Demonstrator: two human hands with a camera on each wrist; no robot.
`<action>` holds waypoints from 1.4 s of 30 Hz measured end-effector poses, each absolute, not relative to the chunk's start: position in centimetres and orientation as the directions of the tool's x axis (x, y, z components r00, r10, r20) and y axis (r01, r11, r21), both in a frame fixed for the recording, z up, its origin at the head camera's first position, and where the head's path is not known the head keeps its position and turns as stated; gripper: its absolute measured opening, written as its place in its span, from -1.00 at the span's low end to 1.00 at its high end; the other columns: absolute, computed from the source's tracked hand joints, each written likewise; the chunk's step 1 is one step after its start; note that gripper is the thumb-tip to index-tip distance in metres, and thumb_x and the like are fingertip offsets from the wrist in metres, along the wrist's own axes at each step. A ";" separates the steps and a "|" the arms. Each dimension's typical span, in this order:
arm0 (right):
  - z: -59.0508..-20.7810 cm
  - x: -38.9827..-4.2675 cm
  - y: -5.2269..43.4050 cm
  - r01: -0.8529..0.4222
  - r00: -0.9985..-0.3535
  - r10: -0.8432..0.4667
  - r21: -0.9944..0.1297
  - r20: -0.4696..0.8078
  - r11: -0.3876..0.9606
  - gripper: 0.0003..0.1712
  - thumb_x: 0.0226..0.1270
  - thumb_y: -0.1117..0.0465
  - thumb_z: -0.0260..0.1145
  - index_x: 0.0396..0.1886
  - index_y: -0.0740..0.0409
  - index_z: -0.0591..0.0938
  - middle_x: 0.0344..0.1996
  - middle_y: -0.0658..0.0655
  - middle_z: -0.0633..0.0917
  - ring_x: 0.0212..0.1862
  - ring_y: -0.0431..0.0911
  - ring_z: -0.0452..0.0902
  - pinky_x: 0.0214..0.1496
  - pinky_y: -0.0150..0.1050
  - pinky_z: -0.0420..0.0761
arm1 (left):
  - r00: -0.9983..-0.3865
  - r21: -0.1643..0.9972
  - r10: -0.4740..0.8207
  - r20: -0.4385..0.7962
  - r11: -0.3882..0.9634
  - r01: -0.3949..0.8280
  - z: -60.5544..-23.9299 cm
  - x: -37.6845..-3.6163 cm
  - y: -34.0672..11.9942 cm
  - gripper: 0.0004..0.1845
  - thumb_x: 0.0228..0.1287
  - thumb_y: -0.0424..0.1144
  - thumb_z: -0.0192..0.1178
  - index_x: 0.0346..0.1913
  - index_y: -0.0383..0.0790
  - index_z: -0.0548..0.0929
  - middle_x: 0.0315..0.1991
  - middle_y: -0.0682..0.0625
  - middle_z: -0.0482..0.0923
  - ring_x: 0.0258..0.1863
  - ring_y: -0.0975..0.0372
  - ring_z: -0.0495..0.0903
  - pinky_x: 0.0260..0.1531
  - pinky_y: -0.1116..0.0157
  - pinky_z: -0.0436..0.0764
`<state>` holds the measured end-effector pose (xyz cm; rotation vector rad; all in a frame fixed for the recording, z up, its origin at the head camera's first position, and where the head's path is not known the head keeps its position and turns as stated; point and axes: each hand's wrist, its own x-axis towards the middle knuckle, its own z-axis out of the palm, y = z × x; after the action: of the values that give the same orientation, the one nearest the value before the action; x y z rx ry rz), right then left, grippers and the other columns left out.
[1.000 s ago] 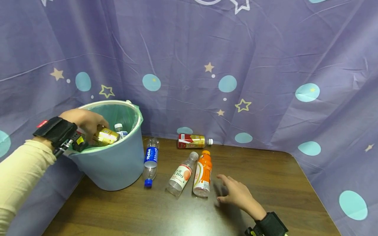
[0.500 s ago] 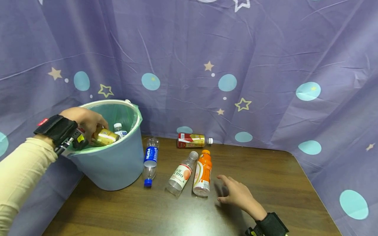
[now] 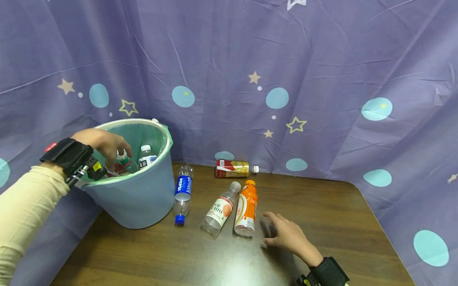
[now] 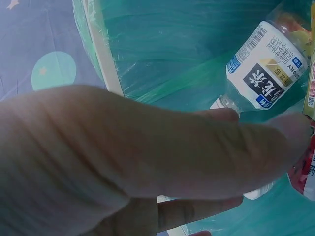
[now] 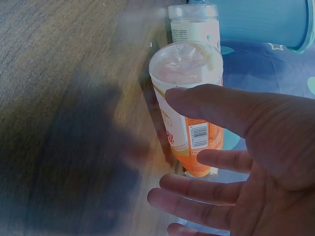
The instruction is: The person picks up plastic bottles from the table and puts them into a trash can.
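My left hand [image 3: 101, 143] hangs inside the mouth of a blue bucket [image 3: 139, 206] lined with a green bag, its fingers loosely bent around nothing. Below it, a bottle with a green cap ring [image 3: 125, 162] and a white-labelled bottle [image 4: 266, 66] lie in the bucket. At the right edge of the left wrist view shows a red-labelled package [image 4: 302, 169], partly cut off. My right hand [image 3: 286, 236] is spread over the table beside an orange bottle [image 3: 246, 210], fingers apart and holding nothing. A clear bottle with a peach label [image 3: 219, 212] lies left of the orange one.
By the bucket lies a clear Pepsi bottle [image 3: 183, 190] with a blue cap. A red and gold bottle [image 3: 232, 169] lies along the back of the wooden table [image 3: 307, 194]. Behind hangs a purple curtain [image 3: 222, 51] with stars.
The gold bottle has left my left hand and dropped out of sight into the bucket. The left hand stays over the bucket; the right hand has not moved.
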<state>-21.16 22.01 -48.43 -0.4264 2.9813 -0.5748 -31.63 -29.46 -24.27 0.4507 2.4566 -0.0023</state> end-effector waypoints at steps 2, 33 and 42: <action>-48.4 -21.2 22.0 -0.253 -0.959 -0.283 -0.373 -0.026 0.893 -0.08 -0.20 0.01 0.73 0.25 0.06 0.57 -0.08 0.16 0.76 -0.12 0.08 0.72 -0.17 0.14 0.66 | -0.743 0.110 0.318 -0.589 0.942 0.316 -24.2 -31.6 -29.5 -0.32 -0.07 -0.53 0.39 0.25 -0.45 0.50 0.13 -0.58 0.44 0.14 -0.40 0.49 0.04 -0.07 0.68; -45.5 -22.8 22.7 -0.353 -0.927 -0.375 -0.301 -0.014 0.886 -0.14 -0.10 0.10 0.70 0.26 0.11 0.56 -0.01 0.24 0.73 -0.04 0.14 0.71 -0.17 0.13 0.69 | -0.824 -0.043 0.432 0.368 0.893 0.449 -23.2 -26.7 -22.0 -0.65 0.35 -0.33 0.14 0.16 -0.25 0.67 -0.03 -0.20 0.71 -0.46 0.09 0.56 -0.47 0.09 0.55; -43.5 -23.8 23.1 -0.470 -0.878 -0.478 -0.225 0.024 0.853 -0.18 -0.08 0.15 0.68 0.24 0.15 0.56 0.07 0.28 0.68 -0.11 0.17 0.71 -0.17 0.09 0.72 | -0.700 -0.041 0.504 0.507 0.825 0.564 -25.0 -25.5 -18.7 -0.66 0.31 -0.35 0.22 0.13 -0.32 0.68 -0.06 -0.22 0.72 -0.27 -0.03 0.69 -0.22 -0.01 0.67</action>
<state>-23.79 23.08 -43.51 -0.7654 2.9925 -0.3503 -25.50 -18.74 -25.00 1.0988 3.4851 0.2222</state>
